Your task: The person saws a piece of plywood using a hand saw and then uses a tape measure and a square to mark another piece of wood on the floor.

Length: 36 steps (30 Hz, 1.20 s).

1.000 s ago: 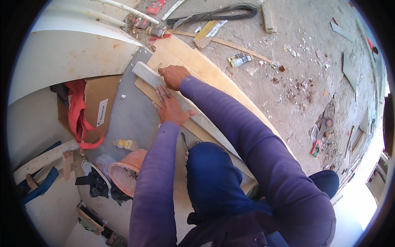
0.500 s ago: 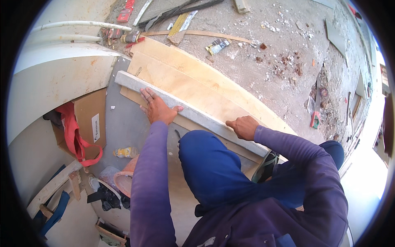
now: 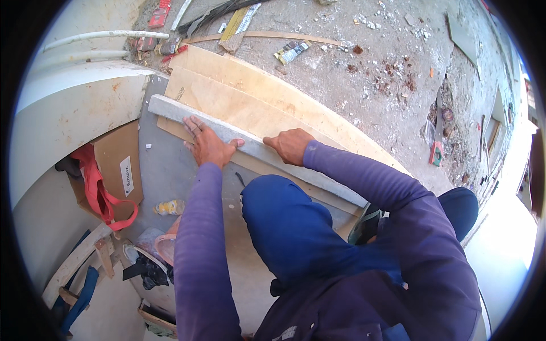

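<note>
A long grey straight bar point(image 3: 170, 109), dusty on its surface, lies slantwise across a pale plywood sheet point(image 3: 239, 102). My left hand point(image 3: 211, 146) presses on the bar toward its far left end, fingers spread over it and thumb out to the side. On the bar's far edge, a little to the right, is my right hand point(image 3: 290, 146). Its fingers are curled closed, the index finger pointing left along the edge. Whatever it may grip is hidden. My shoe point(image 3: 367, 224) is beside the bar's near right end.
At left stand a cardboard box point(image 3: 116, 170) with a red strap point(image 3: 96, 187) hanging out and a yellow-labelled bottle point(image 3: 169, 207). A bucket point(image 3: 148, 267) is nearer me. A handsaw point(image 3: 437, 136) and rubble point(image 3: 398, 79) lie on the dusty ground at right. White pipes point(image 3: 105, 35) run at far left.
My right hand has slid left along the bar, closer to my left hand. My left hand stays pressed on the bar. The whole view has shifted slightly.
</note>
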Each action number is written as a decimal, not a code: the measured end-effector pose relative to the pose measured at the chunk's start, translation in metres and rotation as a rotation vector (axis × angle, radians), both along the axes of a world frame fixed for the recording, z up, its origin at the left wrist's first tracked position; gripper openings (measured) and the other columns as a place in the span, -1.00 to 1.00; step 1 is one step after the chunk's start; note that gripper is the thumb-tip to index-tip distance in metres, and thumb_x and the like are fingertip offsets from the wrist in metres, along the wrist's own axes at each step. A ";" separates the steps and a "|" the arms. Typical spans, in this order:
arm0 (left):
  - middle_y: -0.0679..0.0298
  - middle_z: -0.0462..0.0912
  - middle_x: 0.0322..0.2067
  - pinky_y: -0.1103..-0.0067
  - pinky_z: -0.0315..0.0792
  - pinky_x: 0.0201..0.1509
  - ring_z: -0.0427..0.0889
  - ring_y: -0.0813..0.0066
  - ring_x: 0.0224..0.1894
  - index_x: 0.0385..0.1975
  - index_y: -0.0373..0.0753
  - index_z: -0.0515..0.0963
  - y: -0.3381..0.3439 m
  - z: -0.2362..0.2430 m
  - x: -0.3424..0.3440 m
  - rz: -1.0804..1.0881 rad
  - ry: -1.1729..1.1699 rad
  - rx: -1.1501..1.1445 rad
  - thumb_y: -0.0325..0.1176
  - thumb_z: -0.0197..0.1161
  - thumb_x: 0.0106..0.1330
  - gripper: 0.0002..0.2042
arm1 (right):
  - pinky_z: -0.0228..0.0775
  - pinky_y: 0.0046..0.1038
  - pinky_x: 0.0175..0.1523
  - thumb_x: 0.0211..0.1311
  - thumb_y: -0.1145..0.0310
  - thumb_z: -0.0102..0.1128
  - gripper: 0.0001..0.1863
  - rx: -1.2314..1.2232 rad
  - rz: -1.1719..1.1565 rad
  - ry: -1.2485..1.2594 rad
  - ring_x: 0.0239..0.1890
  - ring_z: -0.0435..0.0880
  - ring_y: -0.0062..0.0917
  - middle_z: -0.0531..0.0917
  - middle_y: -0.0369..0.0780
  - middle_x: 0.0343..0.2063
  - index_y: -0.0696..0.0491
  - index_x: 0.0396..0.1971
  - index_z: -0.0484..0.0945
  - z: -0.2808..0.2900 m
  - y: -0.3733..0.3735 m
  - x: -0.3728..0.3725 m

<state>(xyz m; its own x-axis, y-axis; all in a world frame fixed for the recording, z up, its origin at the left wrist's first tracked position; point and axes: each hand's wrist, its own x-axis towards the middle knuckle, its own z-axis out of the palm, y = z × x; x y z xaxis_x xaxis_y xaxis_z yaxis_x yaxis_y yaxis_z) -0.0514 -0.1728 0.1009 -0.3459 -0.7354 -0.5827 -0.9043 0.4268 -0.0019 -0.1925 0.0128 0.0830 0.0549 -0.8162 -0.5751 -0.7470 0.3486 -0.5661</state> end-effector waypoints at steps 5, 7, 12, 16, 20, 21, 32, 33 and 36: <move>-0.21 -0.27 0.69 -0.10 -0.07 0.71 -0.23 0.00 0.76 0.64 -0.53 -0.30 -0.002 -0.004 0.010 -0.004 0.018 0.002 0.16 0.76 -0.07 0.53 | 0.66 -0.01 -0.13 0.27 0.48 0.21 -0.69 0.247 0.086 0.005 -0.22 0.85 -0.04 0.79 0.02 -0.35 0.06 0.02 0.60 0.019 0.110 -0.015; -0.22 -0.26 0.69 -0.10 -0.07 0.71 -0.23 -0.01 0.76 0.64 -0.53 -0.29 -0.002 -0.006 0.007 -0.017 0.027 -0.004 0.16 0.76 -0.07 0.53 | 0.66 0.01 -0.13 0.24 0.48 0.24 -0.72 0.254 0.116 0.016 -0.22 0.84 -0.02 0.78 0.03 -0.36 0.09 -0.04 0.59 0.020 0.105 -0.021; -0.22 -0.24 0.69 -0.11 -0.06 0.71 -0.23 0.00 0.76 0.64 -0.54 -0.27 0.000 -0.006 0.003 -0.031 0.020 -0.003 0.17 0.76 -0.07 0.52 | 0.66 0.02 -0.12 0.19 0.45 0.28 -0.72 -0.130 -0.103 -0.061 -0.18 0.83 0.04 0.79 0.07 -0.32 0.09 -0.08 0.61 0.011 -0.037 -0.024; -0.23 -0.24 0.69 -0.10 -0.06 0.71 -0.23 0.01 0.76 0.64 -0.55 -0.26 0.000 -0.004 0.001 -0.030 -0.018 -0.010 0.17 0.76 -0.07 0.52 | 0.66 -0.01 -0.01 0.36 0.39 0.19 -0.73 -0.107 -0.012 -0.086 -0.12 0.84 -0.01 0.81 0.04 -0.26 0.04 0.02 0.61 -0.011 -0.041 -0.010; -0.24 -0.26 0.69 -0.09 -0.08 0.72 -0.24 0.01 0.76 0.64 -0.55 -0.28 0.000 -0.009 0.007 -0.030 0.006 -0.014 0.18 0.76 -0.07 0.53 | 0.64 -0.02 -0.11 0.35 0.47 0.17 -0.50 0.158 -0.018 -0.020 -0.23 0.84 -0.02 0.79 0.01 -0.36 -0.07 0.29 0.50 -0.005 0.099 -0.002; -0.25 -0.26 0.69 -0.08 -0.08 0.72 -0.24 0.01 0.76 0.64 -0.55 -0.29 -0.002 -0.008 0.009 -0.027 0.005 -0.022 0.18 0.76 -0.07 0.54 | 0.64 -0.03 -0.11 0.34 0.46 0.17 -0.44 0.238 -0.018 -0.007 -0.24 0.84 -0.03 0.79 0.01 -0.37 -0.11 0.36 0.49 0.008 0.135 -0.003; -0.24 -0.24 0.69 -0.08 -0.05 0.71 -0.21 -0.02 0.75 0.63 -0.56 -0.26 0.001 -0.005 0.001 -0.054 -0.031 -0.020 0.17 0.75 -0.03 0.50 | 0.62 0.04 -0.18 0.31 0.46 0.16 -0.50 0.034 -0.097 -0.062 -0.27 0.81 0.04 0.76 0.07 -0.41 0.04 0.27 0.52 0.019 0.104 -0.023; -0.22 -0.22 0.69 -0.07 -0.04 0.72 -0.21 -0.01 0.75 0.64 -0.55 -0.26 0.002 -0.006 -0.001 -0.055 -0.035 -0.016 0.19 0.74 -0.04 0.51 | 0.62 0.03 -0.16 0.35 0.45 0.13 -0.50 0.041 -0.071 -0.072 -0.25 0.81 0.04 0.77 0.07 -0.39 0.01 0.31 0.50 0.012 0.090 -0.020; -0.23 -0.22 0.69 -0.07 -0.04 0.71 -0.21 -0.01 0.75 0.64 -0.55 -0.26 -0.001 -0.009 0.001 -0.056 -0.043 -0.020 0.18 0.75 -0.03 0.50 | 0.62 0.03 -0.13 0.40 0.42 0.11 -0.48 0.117 -0.048 -0.067 -0.23 0.82 0.05 0.78 0.05 -0.37 -0.05 0.36 0.46 -0.004 0.110 -0.008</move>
